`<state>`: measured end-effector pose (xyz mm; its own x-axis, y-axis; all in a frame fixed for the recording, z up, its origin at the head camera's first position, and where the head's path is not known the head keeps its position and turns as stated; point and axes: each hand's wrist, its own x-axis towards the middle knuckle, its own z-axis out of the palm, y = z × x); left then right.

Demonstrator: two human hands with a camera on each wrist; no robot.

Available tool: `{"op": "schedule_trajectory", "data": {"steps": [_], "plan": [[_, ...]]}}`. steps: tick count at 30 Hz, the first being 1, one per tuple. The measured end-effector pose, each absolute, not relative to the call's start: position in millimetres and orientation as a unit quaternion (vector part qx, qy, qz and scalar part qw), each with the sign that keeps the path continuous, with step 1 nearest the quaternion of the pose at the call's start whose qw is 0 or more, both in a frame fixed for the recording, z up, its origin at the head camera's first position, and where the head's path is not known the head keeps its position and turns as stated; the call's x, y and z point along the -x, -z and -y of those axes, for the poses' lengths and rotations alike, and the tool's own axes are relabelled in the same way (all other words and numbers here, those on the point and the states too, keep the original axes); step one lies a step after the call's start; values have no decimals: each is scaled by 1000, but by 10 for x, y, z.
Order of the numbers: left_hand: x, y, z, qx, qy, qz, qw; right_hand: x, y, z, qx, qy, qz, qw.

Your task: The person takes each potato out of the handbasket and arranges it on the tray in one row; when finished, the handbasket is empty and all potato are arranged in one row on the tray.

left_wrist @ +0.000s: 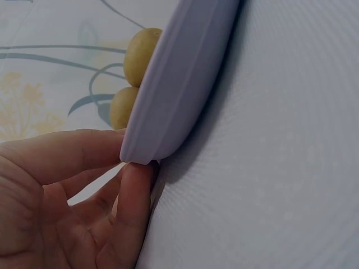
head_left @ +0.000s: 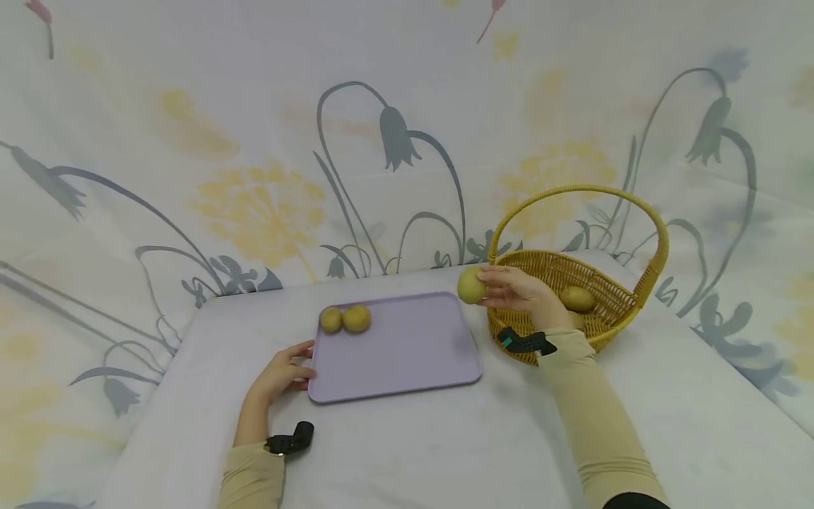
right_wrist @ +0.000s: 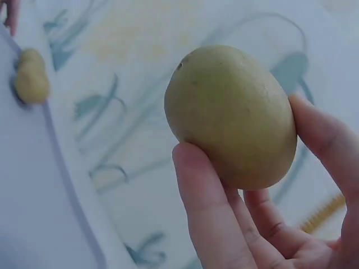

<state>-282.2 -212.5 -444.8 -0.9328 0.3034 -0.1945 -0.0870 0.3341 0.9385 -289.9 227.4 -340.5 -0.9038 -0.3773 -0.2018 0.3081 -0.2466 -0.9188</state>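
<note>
My right hand holds a smooth, round yellow-green fruit between thumb and fingers, raised between the tray and the basket. In the right wrist view the same fruit shows a small dark spot at one end. My left hand pinches the left rim of a lilac tray; the left wrist view has digits above and below the tray's edge. Two yellowish round fruits sit side by side in the tray's far left corner.
A yellow wicker basket with a tall arched handle stands right of the tray. Inside lies a brownish-yellow oval fruit, and another is partly hidden by my right arm. A white cloth covers the table; a flower-printed curtain hangs behind.
</note>
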Motion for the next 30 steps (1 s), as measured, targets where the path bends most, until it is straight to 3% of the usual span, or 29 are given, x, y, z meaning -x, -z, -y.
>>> {"op": "schedule_trajectory", "data": {"steps": [5,15,30], "plan": [[2829,4447,2149,-59,-575,-800,161,3094,3594,-1696,6,749,-625,218],[2823,4466,2143,-58,-586,-794,150,3563,4152,-818,-133,717,-659,185],[2815,4459,2118,-47,-581,-798,150,3612,4283,-554,-156,687,-700,120]]}}
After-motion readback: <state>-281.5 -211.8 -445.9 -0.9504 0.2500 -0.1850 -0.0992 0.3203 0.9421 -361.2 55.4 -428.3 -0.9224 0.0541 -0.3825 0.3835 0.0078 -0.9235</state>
